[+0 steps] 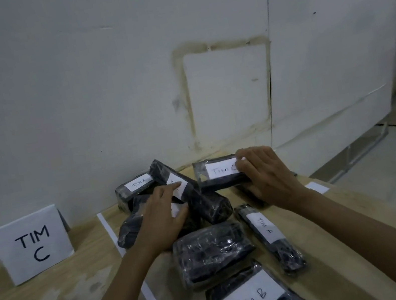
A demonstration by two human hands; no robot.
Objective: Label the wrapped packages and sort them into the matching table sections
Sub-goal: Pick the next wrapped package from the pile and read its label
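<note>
Several black plastic-wrapped packages lie heaped on the wooden table (58, 293). My right hand (267, 174) grips the right end of a package with a white "TIM C" label (218, 172), held slightly above the heap. My left hand (162, 217) rests on a long tilted package (201, 202), its fingers curled round the middle near a white label. A package labelled "TIM A" (133, 187) lies at the back left, another "TIM A" package (273, 237) at the right, a "TIM B" package (255, 298) nearest me, and an unlabelled-side package (212, 250) in the middle.
A folded white card reading "TIM C" (32, 245) stands on the left table section. A white tape strip (133, 269) divides that section from the heap. A white wall (101, 87) backs the table; the table's right edge drops to a grey floor (395, 181).
</note>
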